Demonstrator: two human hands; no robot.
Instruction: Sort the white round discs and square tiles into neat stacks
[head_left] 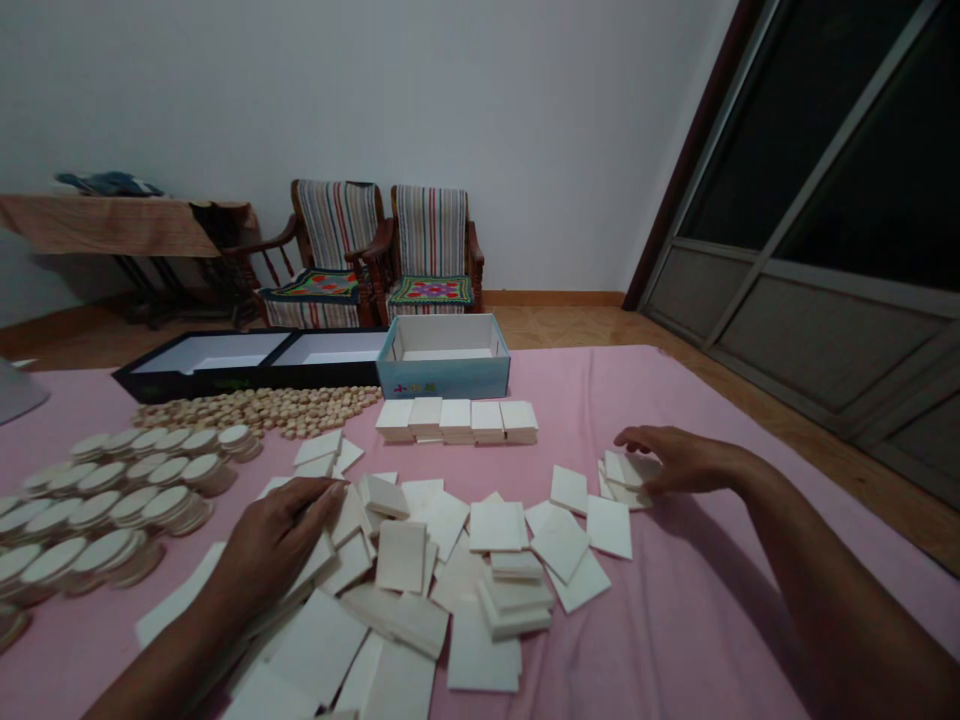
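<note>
Both arms come in from the lower edge of the view, bare to the forearm. The left hand [281, 535] lies palm down, with the wrist straight and the fingers stretched forward and a little to the right, close together and pressed flat. The right hand [671, 462] is further forward and well apart from the left one. Its forearm runs diagonally from the lower right corner. This hand is also palm down, the fingers loosely spread and slightly curved, pointing to the left.

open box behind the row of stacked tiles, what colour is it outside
Light blue outside, white inside; the box shows best in the head view, just behind the neat tile stacks.
</note>
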